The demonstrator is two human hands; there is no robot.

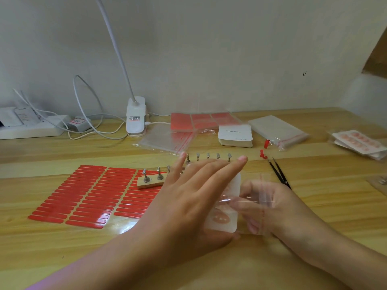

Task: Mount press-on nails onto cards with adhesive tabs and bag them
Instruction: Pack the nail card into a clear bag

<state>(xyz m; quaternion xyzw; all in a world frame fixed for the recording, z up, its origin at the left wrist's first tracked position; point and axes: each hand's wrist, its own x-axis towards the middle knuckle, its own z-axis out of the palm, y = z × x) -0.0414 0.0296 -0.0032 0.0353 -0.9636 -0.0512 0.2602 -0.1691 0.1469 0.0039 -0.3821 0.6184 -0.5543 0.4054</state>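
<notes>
Card (225, 208) pinched in the left hand (188, 197), thumb underneath at the near edge, fingers spread flat over the top, so closed on it but loosely. Right hand (278, 208) got the clear bag (255, 203) by its mouth, fingers curled inside or around the film, hard to tell which through the blur. Bag sits just right of the card, already overlapping its right edge, mouth facing left. Card's long axis runs near-to-far, so looks like a sideways slide rightward into the bag, left hand doing the pushing. Probably mid-bagging.

Card is white, stiff, rounded corners, pinkish nails on it, count not readable. Bag is thin, glossy, crinkly, red seal line across it.

Further out: red adhesive tab sheet (83, 193) to the left, rows of long rounded strips, shiny. Wooden nail stand (150, 182) with metal pegs just beyond the left hand. Black tweezers (279, 173) to the right, far of the bag. Stack of blank cards (235, 136) far centre, finished bagged sets (359, 144) far right. All on a pale wood-grain table (209, 268).
</notes>
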